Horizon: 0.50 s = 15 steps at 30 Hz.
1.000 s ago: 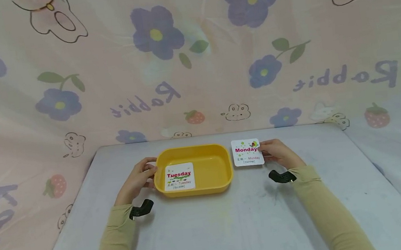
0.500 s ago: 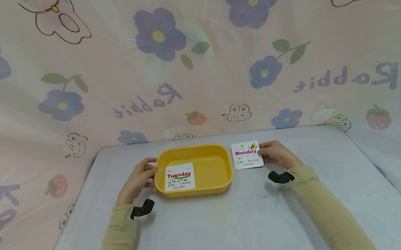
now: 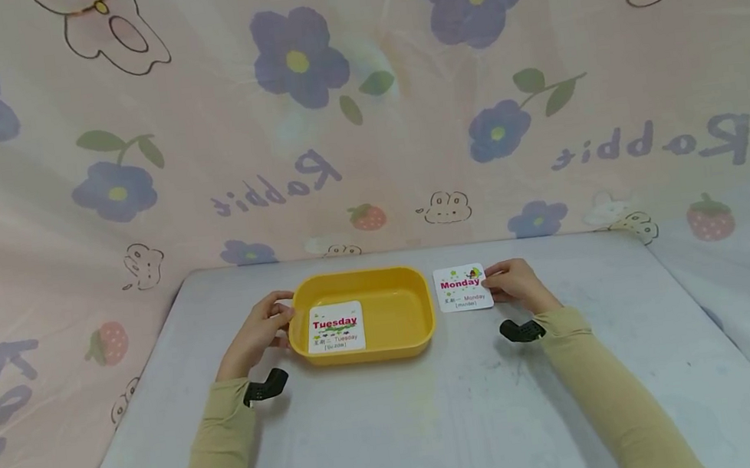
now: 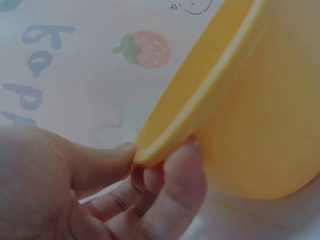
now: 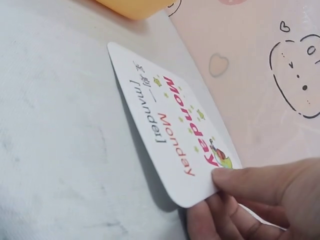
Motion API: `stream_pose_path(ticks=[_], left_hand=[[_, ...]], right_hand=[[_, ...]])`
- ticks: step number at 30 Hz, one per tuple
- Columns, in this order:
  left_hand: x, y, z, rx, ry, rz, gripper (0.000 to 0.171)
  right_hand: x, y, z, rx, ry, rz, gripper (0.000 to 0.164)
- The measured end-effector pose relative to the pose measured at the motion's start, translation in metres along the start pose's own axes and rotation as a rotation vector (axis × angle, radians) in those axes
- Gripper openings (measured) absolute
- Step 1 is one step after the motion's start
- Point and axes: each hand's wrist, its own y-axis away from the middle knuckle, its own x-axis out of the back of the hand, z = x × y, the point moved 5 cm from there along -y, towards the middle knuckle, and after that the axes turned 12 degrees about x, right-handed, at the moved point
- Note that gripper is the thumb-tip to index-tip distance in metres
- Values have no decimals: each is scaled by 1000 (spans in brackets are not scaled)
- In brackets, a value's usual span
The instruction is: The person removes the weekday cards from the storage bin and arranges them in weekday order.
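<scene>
Left hand (image 3: 258,336): reaches in from the left and pinches the rim of the yellow tray (image 3: 399,320) at its left end
Left wrist view: shows what the head view hides, the thumb on the tray's edge and curled fingers tucked below the lip, against the outer wall
Right hand (image 3: 519,283): pinches the Monday card (image 3: 462,290) by its right edge
Right wrist view: thumb on the printed face, bent fingers underneath; a shadow falls on the desk (image 3: 397,432) along the card's edge
Arms: both stretched forward in yellowish-tan sleeves (image 3: 633,397), spread apart, a black wrist device (image 3: 267,387) at each cuff
Monday card: white, thin, rounded corners, red lettering, green stars; just right of the tray, print facing up
Tray: smooth, glossy, a rounded oblong with raised walls
Tuesday card (image 3: 335,330): inside the tray's left half near the front wall, print up; its face shows only in the head view
Desk: whitish covering with faint smudges
Backdrop (image 3: 393,147): creased pale pink sheet with purple flowers, strawberries, rabbits and mirrored "Rabbit" lettering
</scene>
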Motion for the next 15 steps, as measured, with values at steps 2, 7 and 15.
stream_pose_path(ticks=[2,7,15], left_hand=[[0,-1,0,8,-5,2,41],[1,-1,1,21,-14,2,41],[1,-2,2,11,-18,-13,42]], right_hand=[[0,0,0,-4,3,4,39],[0,0,0,-11,34,7,37],[3,0,-1,-41,55,21,34]])
